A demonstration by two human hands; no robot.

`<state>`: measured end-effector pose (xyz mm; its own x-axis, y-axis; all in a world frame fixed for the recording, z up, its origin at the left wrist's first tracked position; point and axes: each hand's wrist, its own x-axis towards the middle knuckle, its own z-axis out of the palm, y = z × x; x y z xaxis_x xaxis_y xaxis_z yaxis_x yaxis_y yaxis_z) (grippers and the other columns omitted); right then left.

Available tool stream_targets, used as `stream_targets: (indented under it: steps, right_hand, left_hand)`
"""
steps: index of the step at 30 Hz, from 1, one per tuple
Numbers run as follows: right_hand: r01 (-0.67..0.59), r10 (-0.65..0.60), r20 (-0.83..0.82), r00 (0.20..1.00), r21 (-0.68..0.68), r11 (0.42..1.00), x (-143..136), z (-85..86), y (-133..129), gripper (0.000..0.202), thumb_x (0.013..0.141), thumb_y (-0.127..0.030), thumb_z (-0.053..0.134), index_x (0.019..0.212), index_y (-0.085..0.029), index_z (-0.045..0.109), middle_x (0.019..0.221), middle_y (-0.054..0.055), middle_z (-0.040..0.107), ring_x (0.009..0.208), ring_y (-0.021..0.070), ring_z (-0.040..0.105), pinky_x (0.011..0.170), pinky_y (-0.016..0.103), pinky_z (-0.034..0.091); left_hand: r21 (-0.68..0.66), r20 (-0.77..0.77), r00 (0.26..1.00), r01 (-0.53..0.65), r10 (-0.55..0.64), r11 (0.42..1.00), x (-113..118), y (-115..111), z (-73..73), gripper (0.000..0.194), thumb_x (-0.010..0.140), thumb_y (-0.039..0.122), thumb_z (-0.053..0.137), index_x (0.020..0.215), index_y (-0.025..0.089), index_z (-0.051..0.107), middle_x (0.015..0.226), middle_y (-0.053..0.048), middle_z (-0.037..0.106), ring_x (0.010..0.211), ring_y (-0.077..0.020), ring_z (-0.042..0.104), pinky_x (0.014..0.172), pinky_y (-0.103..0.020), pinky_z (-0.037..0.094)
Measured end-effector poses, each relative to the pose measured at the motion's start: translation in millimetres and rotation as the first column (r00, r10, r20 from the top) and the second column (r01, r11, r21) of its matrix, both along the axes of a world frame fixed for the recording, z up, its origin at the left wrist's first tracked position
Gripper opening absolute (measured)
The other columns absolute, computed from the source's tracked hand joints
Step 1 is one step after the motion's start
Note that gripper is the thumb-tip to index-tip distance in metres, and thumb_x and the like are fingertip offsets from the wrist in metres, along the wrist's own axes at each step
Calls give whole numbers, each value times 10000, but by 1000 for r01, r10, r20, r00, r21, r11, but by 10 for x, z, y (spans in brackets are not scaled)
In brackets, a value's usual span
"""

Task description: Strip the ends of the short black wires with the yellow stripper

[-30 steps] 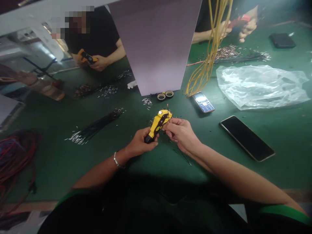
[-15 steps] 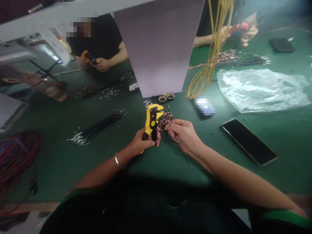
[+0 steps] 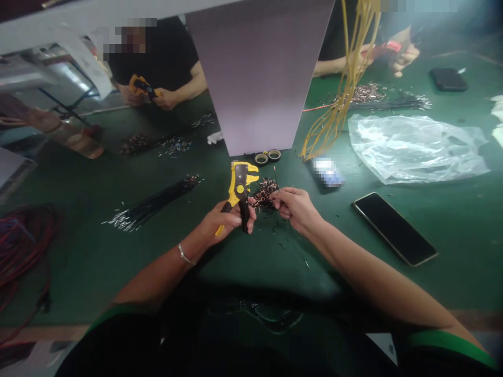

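Observation:
A yellow and black wire stripper (image 3: 238,189) is in my left hand (image 3: 231,214), its jaws pointing up and to the right and its handles spread. My right hand (image 3: 293,205) pinches a thin black wire (image 3: 275,178) whose copper-coloured tip stands up above the fingers. The wire's other end trails down toward me. Between the hands lies a heap of short wire pieces with bare copper ends (image 3: 265,192). The wire is apart from the stripper's jaws. Part of the heap is hidden by my right fingers.
A bundle of black wires (image 3: 157,203) lies to the left, beyond coiled red cable (image 3: 21,251). To the right are a phone (image 3: 395,228) and a clear plastic bag (image 3: 416,149). Tape rolls (image 3: 267,157) sit before an upright panel (image 3: 261,78). Two co-workers hold tools across the table.
My left hand and the stripper have shifted slightly left and up, and the stripper's handles have spread wider. My right hand has moved slightly away from the stripper with the wire.

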<state>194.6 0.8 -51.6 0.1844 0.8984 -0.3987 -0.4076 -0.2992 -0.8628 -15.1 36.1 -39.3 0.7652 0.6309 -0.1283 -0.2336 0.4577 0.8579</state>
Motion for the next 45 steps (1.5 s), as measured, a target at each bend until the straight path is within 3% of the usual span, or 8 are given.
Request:
stream_targets:
  steps: [6,14,20,27,33,45]
  right_hand:
    - [36,-36,83,996,1,999,64,-55,52,143,607,-220,702,591,-173,568,474,-39,550,346,31,298,352,217,150]
    - [-18,-8,283,959,89,996,29,121,-50,195,732,-344,636,748,-153,669,500,-31,575,365,60,338,365,225,184]
    - [-95,17,489,872,135,986,26,263,-237,186,775,-333,624,769,-164,702,538,-10,625,385,90,415,396,257,306]
    - [-210,-3,719,695,207,956,-47,311,-334,289,832,-249,551,559,-202,635,501,-11,602,482,109,486,532,272,384]
    - [-256,-30,776,631,245,935,-71,358,-369,228,837,-236,534,648,-205,657,539,-6,611,547,132,522,601,291,407]
    - [-321,-16,821,571,241,916,-151,371,-419,256,839,-212,503,587,-200,551,561,-7,569,547,115,475,562,262,372]
  left_hand:
    - [27,-21,999,-46,47,999,-28,45,-14,511,620,119,653,1130,117,623,905,-83,680,718,-197,632,692,-391,533]
    - [52,8,999,-47,47,998,-48,64,-17,572,590,126,683,1157,113,607,920,-90,680,735,-196,617,684,-381,530]
    - [70,23,998,-63,62,996,-55,47,12,604,581,115,697,1179,103,613,918,-90,677,740,-192,618,695,-367,527]
    - [132,-17,1000,-16,18,991,-66,17,12,616,588,109,719,1197,118,631,946,-95,686,764,-198,636,732,-367,509]
    - [120,-31,999,33,-29,992,-61,-11,6,606,599,108,721,1199,132,640,943,-94,687,773,-202,631,750,-374,499]
    - [106,-70,995,74,-67,992,-30,-32,7,600,581,136,754,1172,117,657,929,-103,678,740,-197,630,736,-373,512]
